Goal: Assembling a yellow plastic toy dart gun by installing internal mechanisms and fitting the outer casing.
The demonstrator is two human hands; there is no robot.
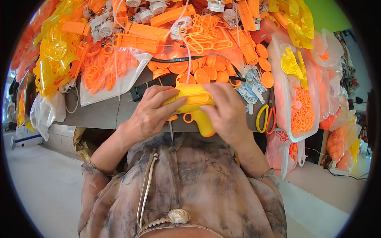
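Observation:
A yellow plastic toy gun (194,98) with an orange strip along its side lies between my hands, just above the near edge of the table. Its handle points down toward me, and an orange ring-shaped piece (188,117) shows beside the handle. My left hand (154,105) grips the left end, fingers across the top. At the other end my right hand (229,109), slightly blurred, has its fingers bent against the yellow body. Its palm side is hidden. Scissors (266,118) with one yellow and one red handle lie right of my right hand.
Orange caps (210,72), orange loops (204,33) and white motor-like units (106,29) heap across the back. Yellow shells (55,59) pile at the left. A clear bin (293,139) of small orange parts stands at the right, near blue-white stickers (252,85).

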